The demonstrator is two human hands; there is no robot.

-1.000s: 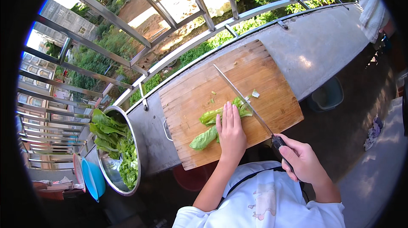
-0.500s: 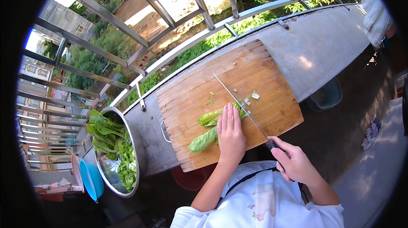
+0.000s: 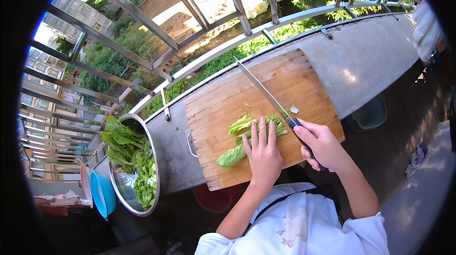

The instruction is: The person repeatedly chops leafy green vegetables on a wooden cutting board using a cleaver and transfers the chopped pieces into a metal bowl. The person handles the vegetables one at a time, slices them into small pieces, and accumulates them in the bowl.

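Green lettuce leaves (image 3: pixel 231 156) lie on a wooden cutting board (image 3: pixel 213 105). Across them rests my left hand (image 3: pixel 265 161), palm down with fingers spread; it partly covers the leaves. My right hand (image 3: pixel 327 146) is wrapped round the black handle of a kitchen knife (image 3: pixel 263 90). The long blade slants away to the far left over the board, just right of the lettuce, its tip reaching the board's far edge. A small pale cut piece (image 3: pixel 294 108) sits right of the blade.
Left of the board stands a metal bowl (image 3: pixel 158 179) holding whole leaves and chopped lettuce (image 3: pixel 145 184). A blue basin (image 3: pixel 103 193) is beyond it. The board lies on a concrete ledge (image 3: pixel 365 55), bordered by a metal railing (image 3: pixel 285 20). A grey tub (image 3: pixel 368 115) is below, right.
The knife has been raised off the lettuce and my right hand has moved up and slightly right. My left hand's fingers have spread apart on the leaves. The whole view has shifted slightly.
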